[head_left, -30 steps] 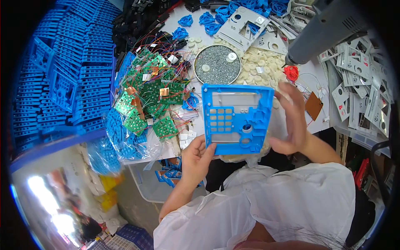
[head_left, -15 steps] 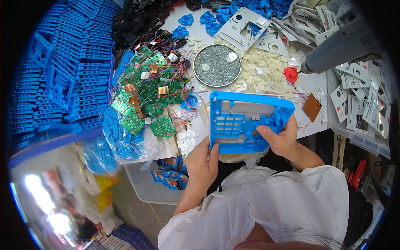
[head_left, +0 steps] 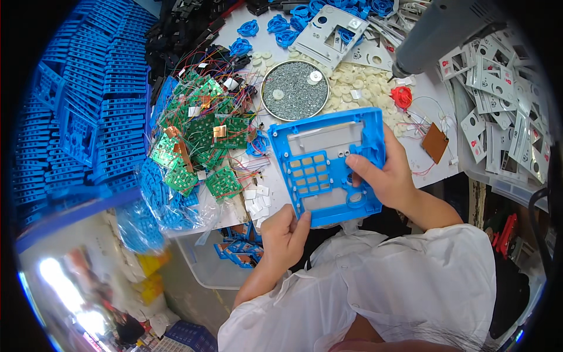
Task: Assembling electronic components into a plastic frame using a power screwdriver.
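From the head camera, both hands grip a blue plastic panel [head_left: 328, 164] with a rectangular window and a grid of small key openings, held tilted over the near edge of the desk [head_left: 437, 100]. The left hand [head_left: 284, 237] pinches its lower left corner, thumb on top, while the right hand [head_left: 384, 173] closes round its right edge, fingers curled over the face. Just beyond the panel stands a round metal dish [head_left: 295, 90] filled with small screws (two pale discs lie on top of them). Left of it lies a heap of green circuit boards [head_left: 202, 144] with coloured wires. Farther left are stacks of blue frames [head_left: 88, 117]. A grey power screwdriver [head_left: 446, 29] hangs over the desk's far right.
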### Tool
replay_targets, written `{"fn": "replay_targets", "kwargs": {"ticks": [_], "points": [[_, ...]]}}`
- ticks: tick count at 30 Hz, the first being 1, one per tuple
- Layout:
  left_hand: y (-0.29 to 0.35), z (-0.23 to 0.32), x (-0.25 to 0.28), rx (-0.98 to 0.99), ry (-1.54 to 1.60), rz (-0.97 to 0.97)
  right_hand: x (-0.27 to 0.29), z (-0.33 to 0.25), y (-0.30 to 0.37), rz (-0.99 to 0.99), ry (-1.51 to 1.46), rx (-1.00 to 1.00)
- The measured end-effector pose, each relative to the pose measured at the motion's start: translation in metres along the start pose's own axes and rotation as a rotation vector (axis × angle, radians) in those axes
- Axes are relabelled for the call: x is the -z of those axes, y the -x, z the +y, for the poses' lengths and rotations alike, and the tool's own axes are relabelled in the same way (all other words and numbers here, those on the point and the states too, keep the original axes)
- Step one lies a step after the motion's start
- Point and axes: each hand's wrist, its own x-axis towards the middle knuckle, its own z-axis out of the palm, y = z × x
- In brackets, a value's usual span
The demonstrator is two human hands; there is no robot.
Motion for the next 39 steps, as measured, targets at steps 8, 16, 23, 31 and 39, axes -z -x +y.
{"fn": "replay_targets", "kwargs": {"ticks": [8,16,23,31,39], "points": [[-0.027,0.008,0.02,-0.021,0.064,-0.097,0.01,0.0,-0.019,-0.054,-0.005,-0.079],[-0.034,-0.02,-0.003,0.146,0.209,0.074,0.034,0.0,-0.035,-0.331,0.656,-0.043],[-0.021,-0.012,-0.012,0.091,-0.184,0.0,0.039,0.026,-0.003,-0.249,1.032,0.079],[-0.02,-0.015,-0.014,0.011,-0.329,-0.033,0.039,0.036,0.006,-0.258,1.231,0.308],[-0.021,-0.023,-0.008,-0.024,-0.433,-0.066,0.031,0.03,0.001,-0.299,1.428,0.214]]}}
